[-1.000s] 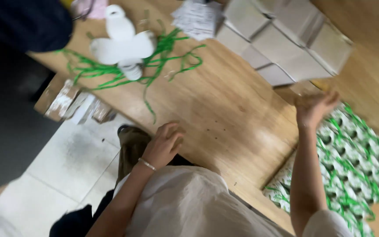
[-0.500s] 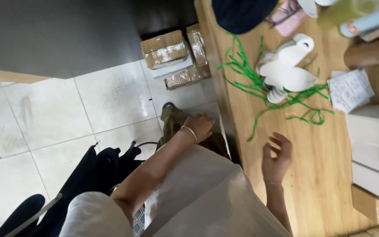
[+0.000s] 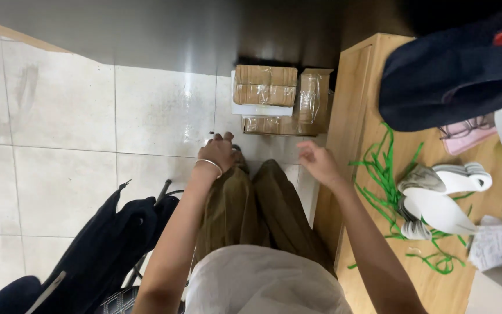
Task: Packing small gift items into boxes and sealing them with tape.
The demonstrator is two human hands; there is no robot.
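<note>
I am seated and looking down at my lap and the tiled floor. My left hand, with a thin bracelet on the wrist, rests on my left knee with its fingers curled and nothing in it. My right hand hovers above my right knee beside the wooden table's edge; it is loosely open and blurred. Taped cardboard boxes sit on the floor just beyond my knees.
On the table to the right lie green strips, a pile of white cut shapes, a printed paper and pink glasses. Another person's dark sleeve hangs over the table. A dark bag sits at lower left.
My view has swung left from the table to the floor and boxes. My right hand has left the table top and come in over my knee; the left hand stays on the knee.
</note>
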